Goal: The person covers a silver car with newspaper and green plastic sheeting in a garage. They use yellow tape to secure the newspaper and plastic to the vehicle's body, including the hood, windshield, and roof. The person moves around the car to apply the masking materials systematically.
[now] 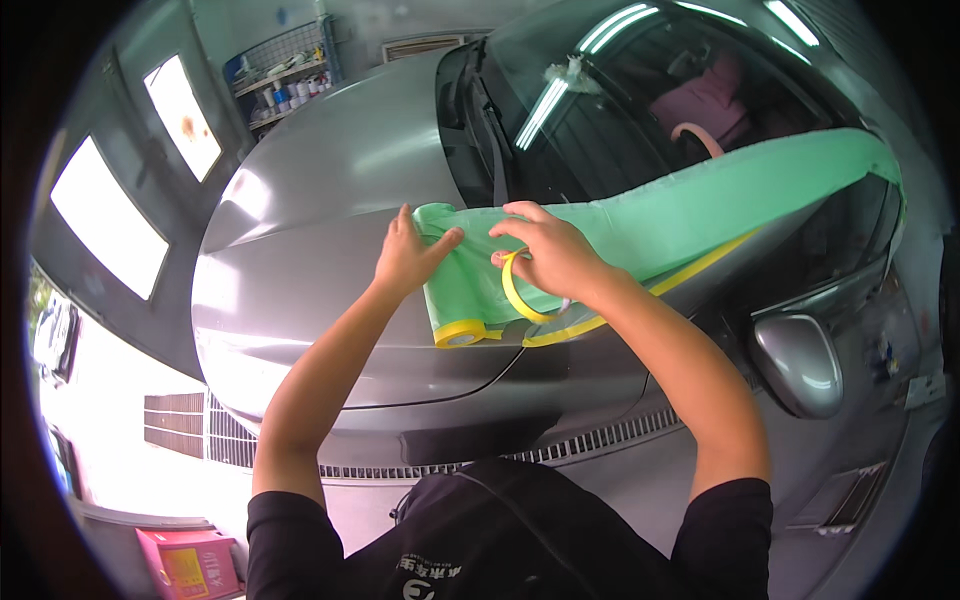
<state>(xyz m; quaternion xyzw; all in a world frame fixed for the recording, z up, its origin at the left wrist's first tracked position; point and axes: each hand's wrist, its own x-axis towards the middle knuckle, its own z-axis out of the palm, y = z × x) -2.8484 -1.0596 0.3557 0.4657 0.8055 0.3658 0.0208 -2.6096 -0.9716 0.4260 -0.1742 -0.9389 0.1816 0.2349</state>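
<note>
My left hand (411,253) grips the upper end of a roll of green pre-taped masking film (459,292), thumb across it. Yellow tape edges the roll's lower end, and a short tape end sticks out there. From the roll, a sheet of green film (675,206) runs right, over the windshield's near side and the front pillar. A yellow tape strip (705,261) lines its lower edge. In my right hand (559,251), a ring of yellow masking tape (517,296) hangs at the thumb, the other fingers spread over the film. Beneath lies the grey car's hood (322,277).
The side mirror (799,364) juts out at right. A floor grate (600,439) runs beside the car. Shelves with cans and bottles (289,90) stand at the back left, and a red box (187,562) bearing writing sits at lower left. Bright windows (112,217) line the left wall.
</note>
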